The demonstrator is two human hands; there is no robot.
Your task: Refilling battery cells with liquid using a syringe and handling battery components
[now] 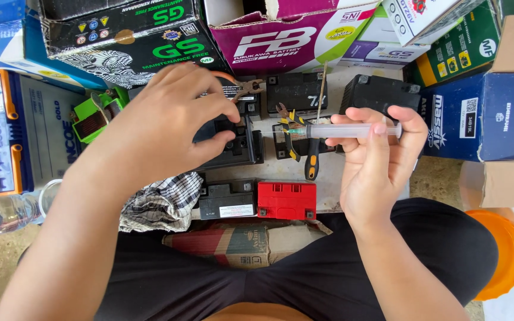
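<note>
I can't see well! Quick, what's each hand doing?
Left hand: closed around a black battery.
Right hand: closed, holding a syringe.

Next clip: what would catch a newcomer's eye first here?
The right hand holds a clear syringe level at centre, needle pointing left. The left hand grips a small black battery beside it. Below them a red battery stands out among black ones.
</note>
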